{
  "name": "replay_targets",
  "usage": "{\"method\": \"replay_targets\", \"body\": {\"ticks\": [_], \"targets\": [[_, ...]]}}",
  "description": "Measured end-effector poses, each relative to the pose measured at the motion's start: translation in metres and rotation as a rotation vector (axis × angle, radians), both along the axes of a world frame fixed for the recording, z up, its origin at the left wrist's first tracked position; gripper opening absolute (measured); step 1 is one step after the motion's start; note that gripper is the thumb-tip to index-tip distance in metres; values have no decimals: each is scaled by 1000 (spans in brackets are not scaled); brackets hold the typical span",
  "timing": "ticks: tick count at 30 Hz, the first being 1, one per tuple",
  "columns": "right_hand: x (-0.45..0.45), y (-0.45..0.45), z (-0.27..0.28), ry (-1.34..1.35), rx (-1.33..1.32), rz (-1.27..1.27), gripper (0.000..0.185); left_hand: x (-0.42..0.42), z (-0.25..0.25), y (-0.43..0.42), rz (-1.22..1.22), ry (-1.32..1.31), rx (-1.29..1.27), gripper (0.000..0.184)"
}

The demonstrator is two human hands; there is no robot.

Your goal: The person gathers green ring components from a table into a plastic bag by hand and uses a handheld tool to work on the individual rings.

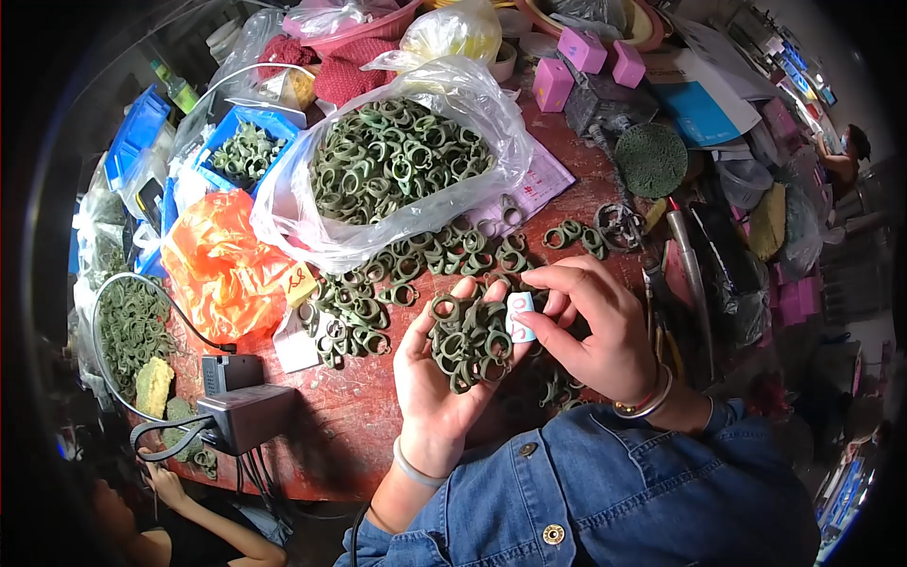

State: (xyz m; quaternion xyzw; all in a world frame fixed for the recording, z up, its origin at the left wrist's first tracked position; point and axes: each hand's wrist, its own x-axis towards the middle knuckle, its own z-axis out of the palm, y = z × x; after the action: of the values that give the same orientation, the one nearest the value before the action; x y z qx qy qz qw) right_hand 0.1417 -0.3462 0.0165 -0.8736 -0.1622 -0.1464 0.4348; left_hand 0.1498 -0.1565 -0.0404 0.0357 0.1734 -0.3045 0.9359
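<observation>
On a worn red table [354, 420], under bright light and inside a dark circular lens border, spread among bags, containers and loose green ring castings [351, 331]. Near the far edge, heaped with many more castings inside an open clear plastic bag [283, 213]. To its left, packed into a blue tray [276, 122], more small green pieces; nearer, crumpled beside the bag, bright orange plastic [222, 269], with a yellow tag [300, 284] at its right edge. Toward the near left, set close to a yellow sponge [154, 386], a dark power adapter [248, 416] with cables. On the right, grouped near a round green pad [652, 159], pink blocks [582, 50] and slender tools.

Close together at the near side, but doing different work. Palm up and cupped open beneath a clump of green rings [466, 345]: the left hand [430, 378], with a pale bangle at the wrist. Closed with thumb and fingers on a small pale label [521, 317] marked in red, just beside the clump: the right hand [605, 331], above a metal bangle [652, 404]. Behind both, sleeves of a blue denim shirt [614, 482]. At lower left, partly in shadow, another person's arm [222, 531].
</observation>
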Motion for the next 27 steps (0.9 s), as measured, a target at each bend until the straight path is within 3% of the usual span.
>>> {"method": "replay_targets", "body": {"ticks": [5,8,11,13,14,17,19,21,25,27], "targets": [[-7,-12,3,-20,-13,-36,37,2,10,5,67,145,-138,45],[-13,-23,2,-26,-20,-66,36,15,24,15,122,8,-205,45],[-22,-25,1,1,5,-78,36,60,61,16,266,175,-191,40],[-28,-23,3,54,12,-54,35,94,86,4,444,110,61,38],[-31,-21,4,46,27,-49,35,116,70,10,449,-150,70,40],[-36,-22,4,63,43,-20,36,135,61,24,357,-245,-22,47],[-37,-28,3,65,48,-31,34,120,58,28,426,-261,133,73],[-39,-34,-3,118,1,-10,32,109,50,33,496,-387,381,74],[-38,-36,-9,178,-105,48,33,62,34,38,535,-589,785,40],[-36,-35,-10,178,-116,59,34,34,25,41,529,-584,1229,29]]}}
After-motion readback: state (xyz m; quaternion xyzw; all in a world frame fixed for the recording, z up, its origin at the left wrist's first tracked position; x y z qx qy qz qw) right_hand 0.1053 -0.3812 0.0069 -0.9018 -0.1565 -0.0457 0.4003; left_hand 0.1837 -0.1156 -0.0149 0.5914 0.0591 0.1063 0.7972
